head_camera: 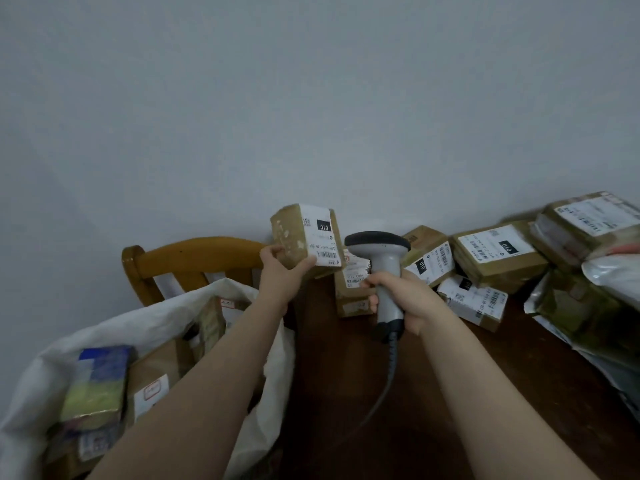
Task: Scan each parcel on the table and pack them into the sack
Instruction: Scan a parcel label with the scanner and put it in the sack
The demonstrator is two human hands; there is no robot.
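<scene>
My left hand (282, 270) holds up a small brown cardboard parcel (298, 233) with a white shipping label turned toward me. My right hand (398, 296) grips the handle of a grey barcode scanner (379, 252), its black head just right of the parcel and facing it. The scanner's coiled cable (389, 372) hangs down over the dark wooden table (450, 427). A white sack (114, 327) stands open at the lower left with several parcels inside. More labelled parcels (498, 252) lie on the table behind the scanner and to the right.
A wooden chair back (187, 258) stands behind the sack against the pale wall. Grey and white plastic mailer bags (613, 275) are heaped with boxes at the table's right edge.
</scene>
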